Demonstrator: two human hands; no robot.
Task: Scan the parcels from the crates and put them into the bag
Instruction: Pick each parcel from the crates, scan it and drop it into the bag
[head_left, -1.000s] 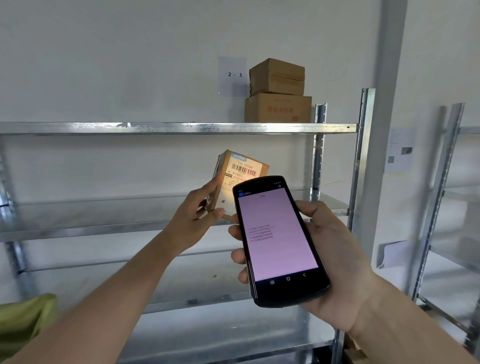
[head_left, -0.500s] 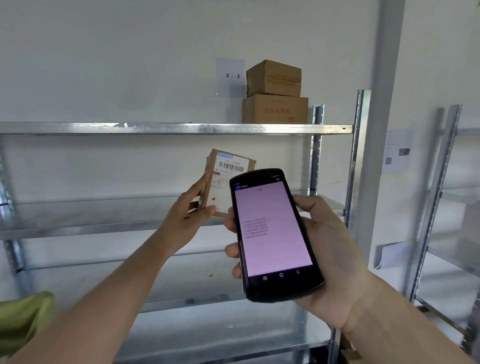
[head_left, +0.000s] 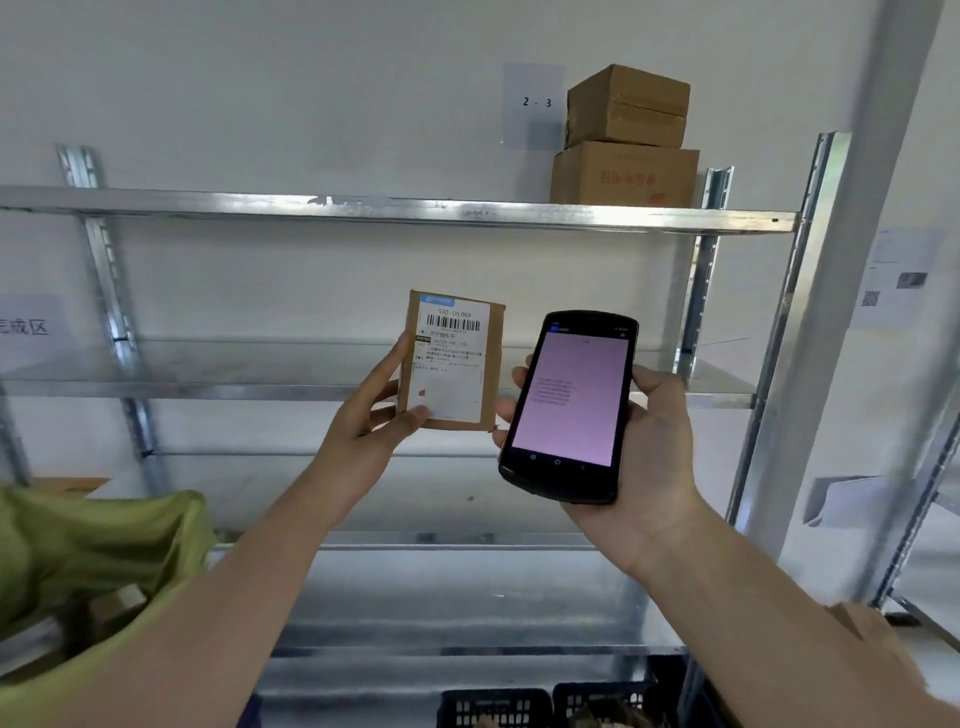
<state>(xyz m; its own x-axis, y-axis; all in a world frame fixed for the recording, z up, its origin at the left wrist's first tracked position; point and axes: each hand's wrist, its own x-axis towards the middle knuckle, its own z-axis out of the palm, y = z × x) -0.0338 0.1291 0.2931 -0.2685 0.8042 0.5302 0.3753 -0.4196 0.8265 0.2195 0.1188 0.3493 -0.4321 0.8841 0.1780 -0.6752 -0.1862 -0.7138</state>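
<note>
My left hand (head_left: 371, 415) holds a small brown cardboard parcel (head_left: 451, 361) upright by its left edge, its white barcode label facing me. Just to its right, my right hand (head_left: 649, 441) grips a black handheld scanner (head_left: 569, 405) with a lit pink screen turned toward me. The scanner and the parcel stand side by side, a small gap between them. An open yellow-green bag (head_left: 98, 561) sits at the lower left with brown parcels inside. The tops of two dark plastic crates (head_left: 545, 706) show at the bottom edge.
A metal shelving rack (head_left: 395, 210) fills the view ahead. Two stacked cardboard boxes (head_left: 626, 140) sit on its top shelf at the right, beside a paper sign reading "2 - 3" (head_left: 535, 104). A second rack (head_left: 930, 499) stands at the far right.
The view has shifted down and left, bringing the bag and crates into sight. The parcel turned so its label faces me squarely, and the scanner moved from in front of it to its right.
</note>
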